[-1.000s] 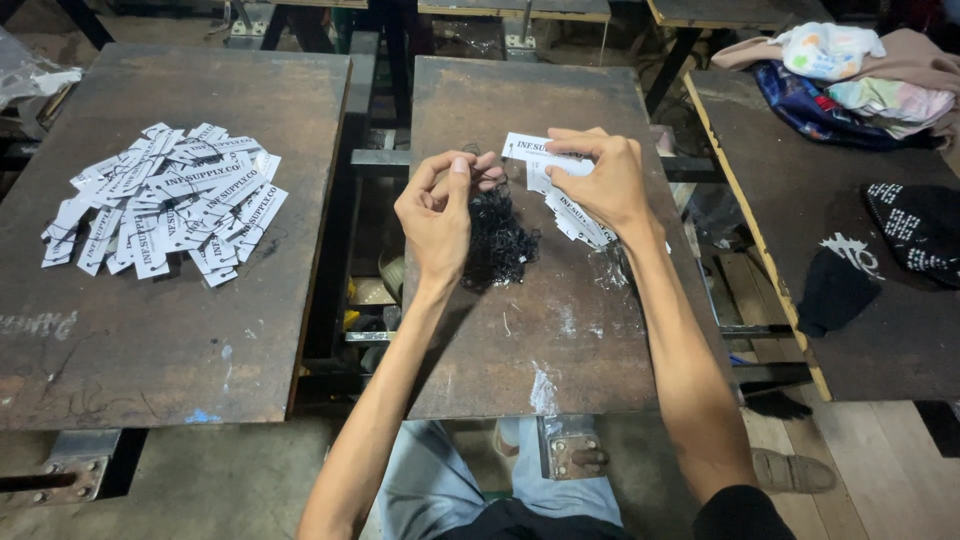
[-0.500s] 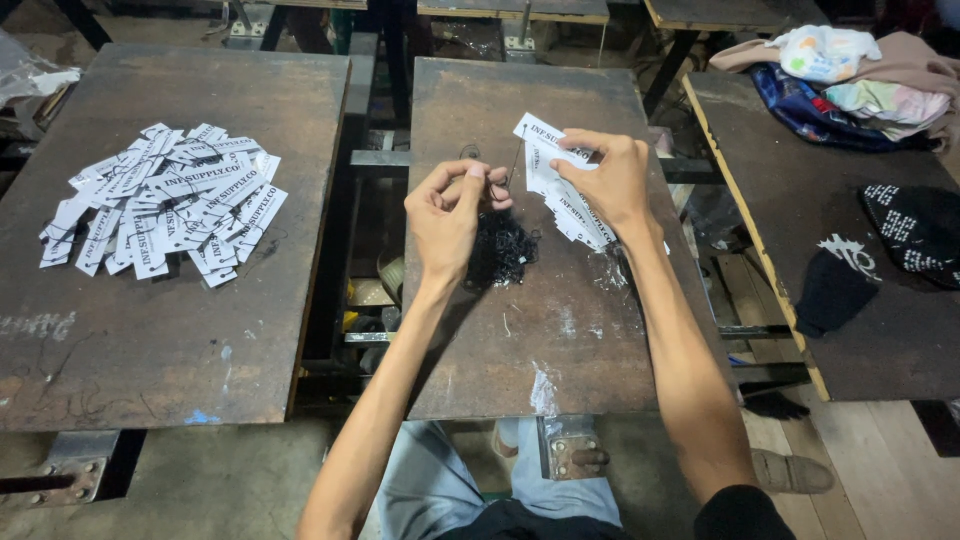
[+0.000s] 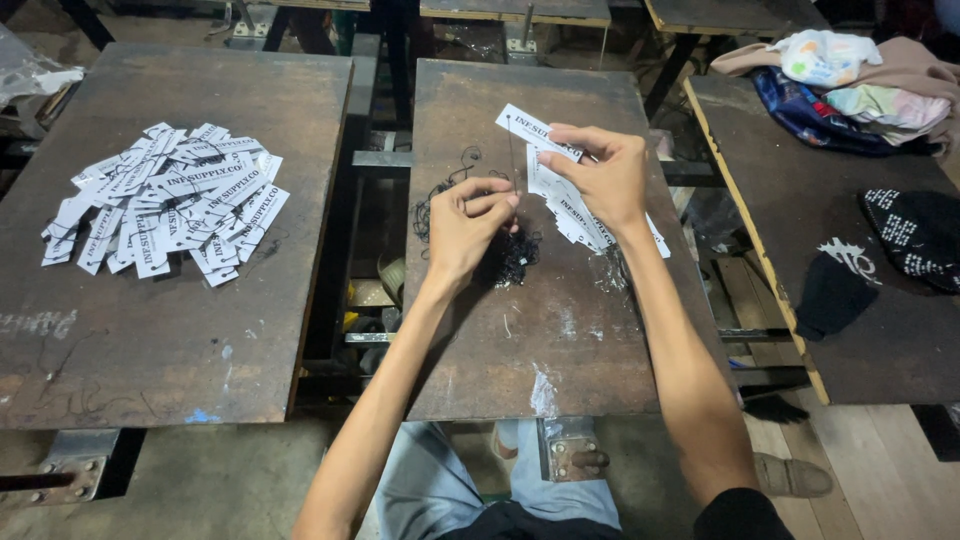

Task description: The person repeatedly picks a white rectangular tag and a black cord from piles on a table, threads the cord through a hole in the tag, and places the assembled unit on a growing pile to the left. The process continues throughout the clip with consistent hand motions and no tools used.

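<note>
Three dark, worn metal tables fill the head view, and the middle table (image 3: 560, 340) lies under both hands. A white paper tag (image 3: 530, 128) is pinched between thumb and fingers of the right hand (image 3: 603, 178), with a small stack of tags (image 3: 570, 215) just below that hand. The left hand (image 3: 468, 225) is closed on a thin black string (image 3: 512, 160) held upright beside the tag; a tangle of black strings (image 3: 505, 255) rests just beneath it. Far to the left of the hands a pile of white tags (image 3: 165, 200) is spread (strings seem to be attached). Clothing (image 3: 850, 85) is heaped well off to the right. The string could probably slip from the pinch, being so thin, or snag in the tangle.
</note>
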